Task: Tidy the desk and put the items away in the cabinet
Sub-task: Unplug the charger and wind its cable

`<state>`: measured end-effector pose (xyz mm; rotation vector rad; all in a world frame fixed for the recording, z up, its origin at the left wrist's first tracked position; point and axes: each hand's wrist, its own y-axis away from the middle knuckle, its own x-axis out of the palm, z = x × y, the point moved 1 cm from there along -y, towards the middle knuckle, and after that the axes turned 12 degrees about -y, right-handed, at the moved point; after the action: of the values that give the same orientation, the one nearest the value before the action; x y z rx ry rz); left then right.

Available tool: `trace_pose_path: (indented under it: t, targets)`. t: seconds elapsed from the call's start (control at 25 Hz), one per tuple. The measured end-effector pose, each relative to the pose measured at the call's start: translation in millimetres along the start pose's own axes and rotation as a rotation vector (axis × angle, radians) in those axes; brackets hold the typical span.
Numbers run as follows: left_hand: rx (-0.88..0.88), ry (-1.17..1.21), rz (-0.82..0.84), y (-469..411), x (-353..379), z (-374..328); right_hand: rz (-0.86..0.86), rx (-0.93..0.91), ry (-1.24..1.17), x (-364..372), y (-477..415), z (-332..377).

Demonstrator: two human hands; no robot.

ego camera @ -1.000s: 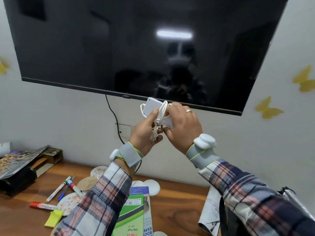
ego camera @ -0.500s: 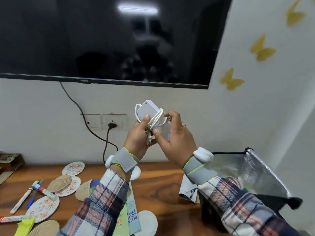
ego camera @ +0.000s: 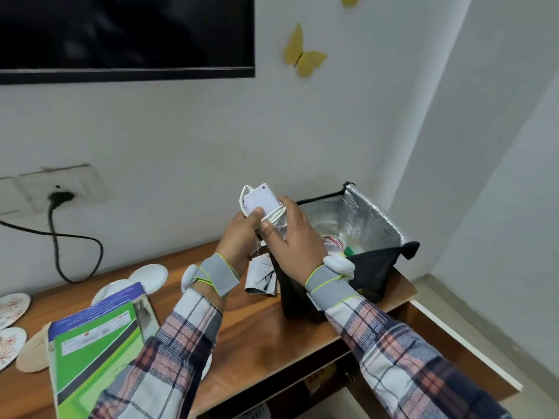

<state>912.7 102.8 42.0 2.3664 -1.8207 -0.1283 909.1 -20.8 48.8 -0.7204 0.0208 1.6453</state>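
Observation:
A white charger block (ego camera: 259, 198) with its white cable wound around it is held up in front of the wall, above the desk (ego camera: 263, 334). My left hand (ego camera: 239, 237) grips its lower left side, thumb pressed on the face. My right hand (ego camera: 292, 240) wraps over the right side, thumb under the cable loops. Just right of the hands stands an open black bag with silver lining (ego camera: 363, 225); items lie inside it.
Green and blue booklets (ego camera: 96, 352) lie at the desk's front left, with patterned round coasters (ego camera: 12, 306) and white discs (ego camera: 151, 275) beside them. A folded paper (ego camera: 260, 276) lies by the bag. A black cord (ego camera: 57, 237) hangs from the wall socket. Shelf space shows under the desk.
The view has swung right and down; the TV has moved out to the upper left and the open bag has come into view. Both hands still hold the charger, now lower and near the bag.

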Motion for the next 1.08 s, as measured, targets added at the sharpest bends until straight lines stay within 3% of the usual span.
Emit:
trace_pose_path:
  t: [0.32,0.52,0.72,0.84,0.96,1.08]
  targets:
    - [-0.089,-0.182,0.015,-56.8,95.1,20.0,0.041,0.191,-0.050,-54.5,-38.9,-98.5]
    - [-0.196,-0.373,0.035,-87.9,141.3,39.8,0.202,0.370,-0.100,-81.3,-62.5,-165.1]
    - [-0.308,-0.528,0.065,-90.2,150.7,46.5,0.393,0.455,-0.033,-75.6,-58.5,-189.2]
    - [-0.325,-0.532,0.103,-84.7,147.2,50.9,0.401,0.408,0.021,-70.7,-53.3,-192.9]
    - [-0.258,-0.594,0.144,-76.9,147.2,50.8,0.293,0.274,0.040,-73.6,-51.0,-187.3]
    - [-0.166,-0.621,0.173,-69.7,145.9,50.4,0.296,0.177,0.078,-75.3,-48.3,-179.2]
